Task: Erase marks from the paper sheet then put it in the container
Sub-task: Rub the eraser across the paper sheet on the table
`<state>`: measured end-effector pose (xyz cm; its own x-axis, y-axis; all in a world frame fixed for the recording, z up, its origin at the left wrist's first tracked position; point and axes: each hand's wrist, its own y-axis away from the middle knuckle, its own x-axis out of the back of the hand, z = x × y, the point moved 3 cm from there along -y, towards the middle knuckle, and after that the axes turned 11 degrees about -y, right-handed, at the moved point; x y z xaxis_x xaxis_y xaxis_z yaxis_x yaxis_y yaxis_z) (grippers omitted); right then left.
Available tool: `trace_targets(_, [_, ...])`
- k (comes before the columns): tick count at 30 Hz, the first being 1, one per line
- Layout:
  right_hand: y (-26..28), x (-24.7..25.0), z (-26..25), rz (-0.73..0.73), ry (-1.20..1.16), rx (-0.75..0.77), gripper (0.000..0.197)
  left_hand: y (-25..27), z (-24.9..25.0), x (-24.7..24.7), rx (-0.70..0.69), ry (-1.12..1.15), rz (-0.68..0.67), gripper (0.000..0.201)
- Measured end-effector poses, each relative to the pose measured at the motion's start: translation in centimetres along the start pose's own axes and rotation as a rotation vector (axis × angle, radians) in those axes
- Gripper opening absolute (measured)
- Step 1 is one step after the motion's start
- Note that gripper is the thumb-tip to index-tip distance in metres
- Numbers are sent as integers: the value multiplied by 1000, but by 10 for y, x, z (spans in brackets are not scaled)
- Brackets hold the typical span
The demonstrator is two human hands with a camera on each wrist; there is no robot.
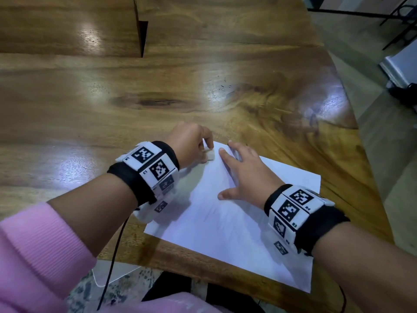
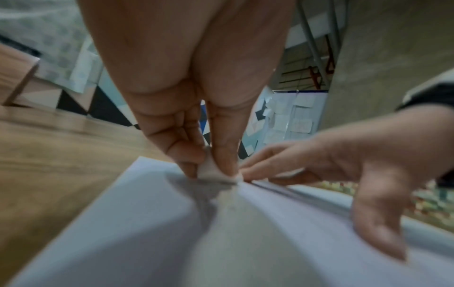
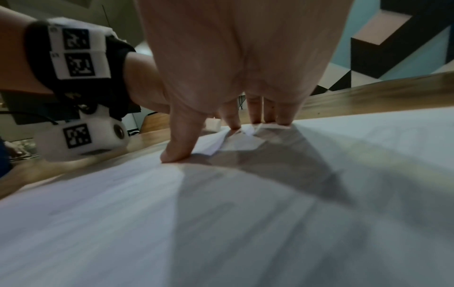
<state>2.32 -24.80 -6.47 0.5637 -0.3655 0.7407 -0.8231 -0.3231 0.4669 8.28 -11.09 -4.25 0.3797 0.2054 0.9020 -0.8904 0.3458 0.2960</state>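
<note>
A white paper sheet (image 1: pixel 237 222) lies on the wooden table (image 1: pixel 112 109) near its front edge, with faint grey marks down its middle. My left hand (image 1: pixel 191 145) pinches a small white eraser (image 1: pixel 210 154) between thumb and fingers and holds it down on the sheet's far left corner. In the left wrist view the eraser (image 2: pixel 211 170) touches the paper (image 2: pixel 221 242) just beside the right fingertips. My right hand (image 1: pixel 241 175) lies flat on the sheet with fingers spread, pressing it down; the right wrist view shows its fingertips (image 3: pixel 255 116) and thumb on the paper (image 3: pixel 221 213).
A wooden box-like container (image 1: pixel 67 26) stands at the back left of the table. The table's right edge curves away toward the floor (image 1: pixel 383 154). A black cable (image 1: pixel 112 256) hangs from my left wristband over the front edge.
</note>
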Motion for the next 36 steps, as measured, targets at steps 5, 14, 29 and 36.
trace_targets(5, [1, 1, 0, -6, -6, 4, 103, 29, -12, -16, -29, 22, -44, 12])
trace_targets(14, [1, 0, 0, -3, -25, 4, 103, 4, -7, 0, 27, 91, 55, 15])
trace_targets(29, [1, -2, 2, 14, -34, 11, 103, 8, -13, -2, 59, 126, -32, 14])
trace_targets(36, [1, -1, 1, 17, -22, 18, 104, 25, -12, -11, -70, -25, -311, 13])
